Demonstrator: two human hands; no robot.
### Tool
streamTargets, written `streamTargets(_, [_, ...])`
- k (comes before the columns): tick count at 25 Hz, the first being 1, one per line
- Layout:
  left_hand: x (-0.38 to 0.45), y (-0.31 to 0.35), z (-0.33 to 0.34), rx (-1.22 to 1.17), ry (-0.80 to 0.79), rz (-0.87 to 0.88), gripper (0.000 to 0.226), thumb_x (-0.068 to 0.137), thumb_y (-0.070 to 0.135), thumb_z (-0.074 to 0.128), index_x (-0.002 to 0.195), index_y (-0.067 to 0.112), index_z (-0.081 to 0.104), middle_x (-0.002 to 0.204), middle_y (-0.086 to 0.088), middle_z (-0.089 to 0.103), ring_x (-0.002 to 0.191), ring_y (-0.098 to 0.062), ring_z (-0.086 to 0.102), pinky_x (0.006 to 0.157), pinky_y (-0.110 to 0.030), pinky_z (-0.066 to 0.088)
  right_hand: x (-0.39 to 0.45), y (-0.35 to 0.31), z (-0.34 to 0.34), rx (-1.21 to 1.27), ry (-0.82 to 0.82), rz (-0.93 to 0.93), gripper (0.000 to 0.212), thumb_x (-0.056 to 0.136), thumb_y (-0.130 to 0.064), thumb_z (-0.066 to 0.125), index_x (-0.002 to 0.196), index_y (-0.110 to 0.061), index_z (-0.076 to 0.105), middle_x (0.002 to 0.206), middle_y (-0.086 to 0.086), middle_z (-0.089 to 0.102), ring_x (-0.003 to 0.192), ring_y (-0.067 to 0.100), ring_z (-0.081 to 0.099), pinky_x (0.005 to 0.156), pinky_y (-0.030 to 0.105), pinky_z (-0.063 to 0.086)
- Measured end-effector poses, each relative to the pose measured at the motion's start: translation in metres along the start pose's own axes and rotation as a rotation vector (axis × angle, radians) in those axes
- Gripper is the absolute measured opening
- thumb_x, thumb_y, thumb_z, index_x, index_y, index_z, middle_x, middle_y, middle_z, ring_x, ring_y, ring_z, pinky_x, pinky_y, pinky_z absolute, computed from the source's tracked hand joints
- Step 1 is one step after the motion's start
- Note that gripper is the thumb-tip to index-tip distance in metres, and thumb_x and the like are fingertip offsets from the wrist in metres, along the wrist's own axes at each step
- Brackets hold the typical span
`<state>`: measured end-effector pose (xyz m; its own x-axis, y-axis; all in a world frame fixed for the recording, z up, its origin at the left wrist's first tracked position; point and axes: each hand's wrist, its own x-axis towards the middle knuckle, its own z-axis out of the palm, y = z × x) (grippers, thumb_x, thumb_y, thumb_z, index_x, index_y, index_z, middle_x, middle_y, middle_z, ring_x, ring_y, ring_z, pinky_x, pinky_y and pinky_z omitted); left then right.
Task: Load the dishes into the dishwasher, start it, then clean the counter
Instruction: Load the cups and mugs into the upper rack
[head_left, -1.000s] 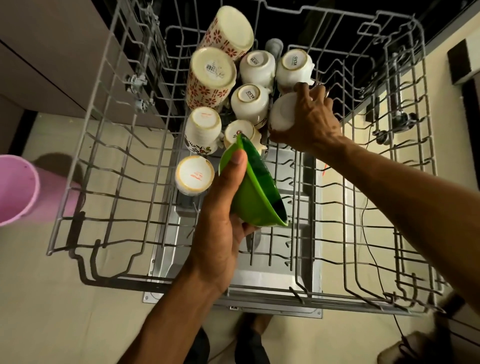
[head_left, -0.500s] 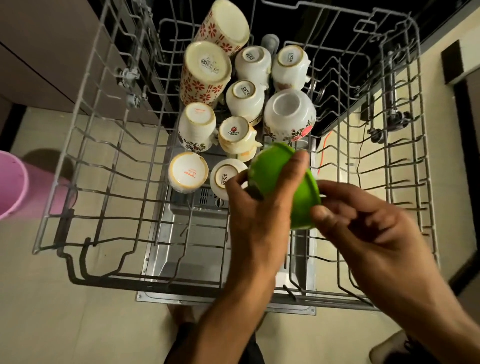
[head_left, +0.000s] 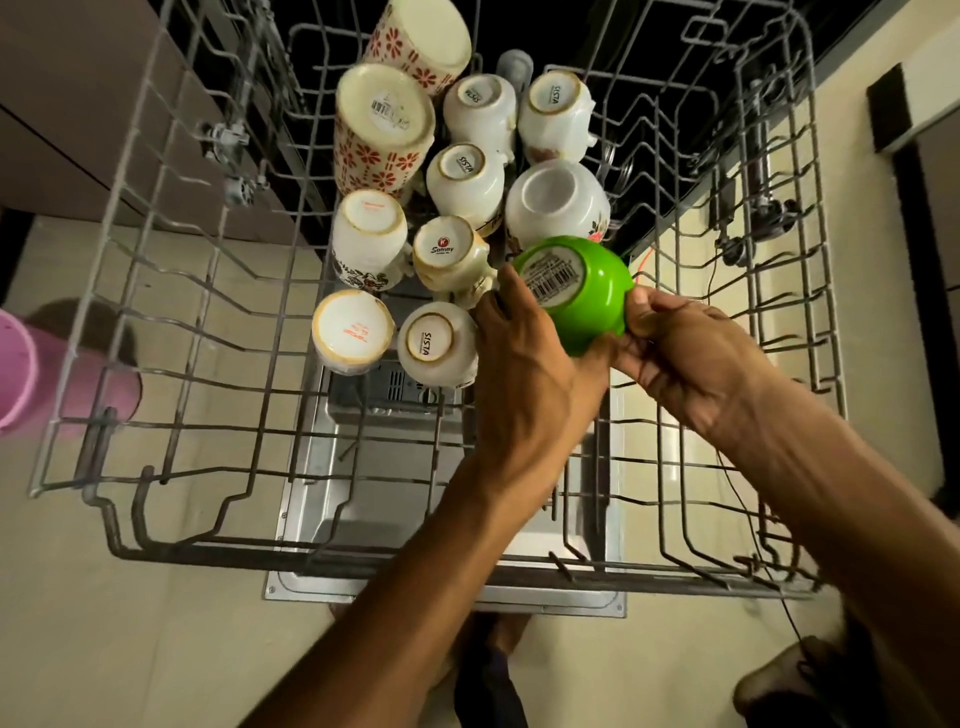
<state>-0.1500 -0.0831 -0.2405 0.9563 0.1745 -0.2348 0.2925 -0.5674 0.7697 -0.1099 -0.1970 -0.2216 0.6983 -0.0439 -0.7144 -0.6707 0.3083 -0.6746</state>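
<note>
- Your left hand (head_left: 524, 364) cups the green bowl (head_left: 582, 291) on its near-left side, fingers curled round the wall; your right hand (head_left: 675, 358) pinches the rim on the bowl's right side.
- Bowl now upside down, barcode sticker on its base facing up. It sits over the middle of the upper rack (head_left: 171, 364), just in front of the white flowered bowl (head_left: 558, 208) and beside the cup row.
- Change: half a second ago only your left hand gripped the bowl and your right was closing in, fingers loose. A second ago the bowl was tilted on edge with its inside showing, held by your left hand alone, while your right was at the back setting down the white flowered bowl.
- Meaning, as a guess: bowl flipped and ready to seat on the tines; whether it already touches the wires can't be told.
- Inverted mugs and cups (head_left: 457, 254) fill the centre back of the rack, unchanged. Left and right sides of the rack hold nothing visible.
- Pink bin (head_left: 21, 374) on the floor past the rack's left edge.
- Loading only partway; start and desk wipe not yet done.
</note>
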Motion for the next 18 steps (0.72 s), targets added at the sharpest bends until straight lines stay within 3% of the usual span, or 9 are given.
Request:
streamTargets(2, [0.002, -0.002, 0.002, 0.031, -0.01, 0.001, 0.102, 0.085, 0.043, 0.067, 0.152, 0.0, 0.003, 0.158, -0.02, 0.011, 0.145, -0.028, 0.011, 0.105, -0.012, 0.005, 0.007, 0.003, 0.0, 0.009, -0.002, 0.018, 0.022, 0.102, -0.007, 0.044, 0.089, -0.006, 0.062, 0.063, 0.002, 0.07, 0.051, 0.008, 0.065, 0.048, 0.021, 0.055])
streamTargets(6, [0.005, -0.006, 0.009, 0.114, -0.027, 0.013, 0.094, 0.087, 0.039, 0.065, 0.151, -0.003, 0.01, 0.155, -0.024, 0.016, 0.142, -0.034, 0.022, 0.113, -0.032, 0.026, 0.016, 0.012, 0.0, -0.021, 0.04, 0.039, 0.024, 0.101, -0.007, 0.046, 0.083, -0.008, 0.062, 0.066, 0.005, 0.063, 0.047, 0.006, 0.057, 0.044, 0.019, 0.051])
streamTargets(10, [0.006, -0.011, 0.016, 0.185, -0.033, 0.04, 0.092, 0.088, 0.037, 0.065, 0.151, -0.002, 0.01, 0.156, -0.022, 0.014, 0.144, -0.033, 0.02, 0.113, -0.033, 0.028, 0.02, 0.017, 0.001, -0.08, 0.085, 0.029, 0.025, 0.102, -0.007, 0.046, 0.081, -0.009, 0.06, 0.07, 0.008, 0.058, 0.052, 0.011, 0.056, 0.043, 0.022, 0.053])
streamTargets(15, [0.004, -0.016, 0.023, 0.215, -0.043, 0.071, 0.097, 0.086, 0.034, 0.069, 0.151, -0.002, 0.007, 0.157, -0.022, 0.011, 0.145, -0.033, 0.019, 0.115, -0.036, 0.032, 0.023, 0.022, -0.006, -0.171, 0.126, -0.03, 0.018, 0.102, -0.013, 0.048, 0.103, -0.002, 0.061, 0.086, 0.011, 0.064, 0.072, 0.019, 0.064, 0.049, 0.024, 0.056])
streamTargets(18, [-0.001, -0.016, 0.019, 0.197, -0.057, 0.101, 0.095, 0.089, 0.038, 0.063, 0.152, -0.002, 0.005, 0.159, -0.021, 0.006, 0.147, -0.032, 0.012, 0.117, -0.036, 0.027, 0.019, 0.027, -0.006, -0.221, 0.113, -0.074, 0.021, 0.103, -0.02, 0.048, 0.108, -0.004, 0.059, 0.089, 0.009, 0.064, 0.073, 0.015, 0.063, 0.048, 0.02, 0.052])
